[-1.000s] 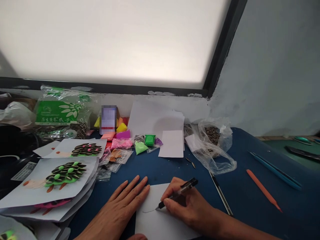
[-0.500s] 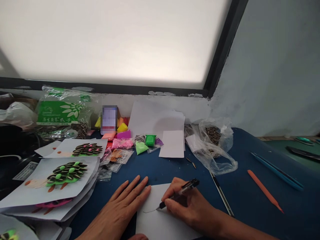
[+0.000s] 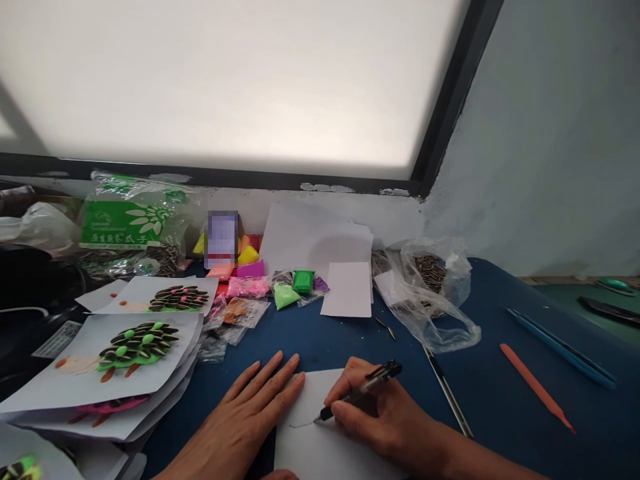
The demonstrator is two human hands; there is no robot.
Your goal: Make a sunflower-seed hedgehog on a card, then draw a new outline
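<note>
My right hand [image 3: 373, 417] is closed around a black pen [image 3: 361, 390], its tip touching a sheet of white paper [image 3: 325, 450]. A short, thin curved line runs left from the tip. Flat and with fingers stretched out, my left hand [image 3: 250, 413] lies at the paper's left edge, its fingertips partly on the blue tabletop. Left of it is a stack of white sheets [image 3: 167, 393]. On the top ones are hedgehog-like pictures [image 3: 135, 350] made of striped seeds and coloured clay.
Behind the hands lie small bags of coloured clay [image 3: 247, 287], a blank white card [image 3: 349, 290] and a clear plastic bag of seeds [image 3: 430, 277]. A silver-and-black pen [image 3: 447, 390], an orange clay tool [image 3: 537, 388] and blue tweezers [image 3: 560, 350] are at right.
Both hands hold nearly the same pose, and the pen tip stays at the line's right end. The whole view has shifted slightly.
</note>
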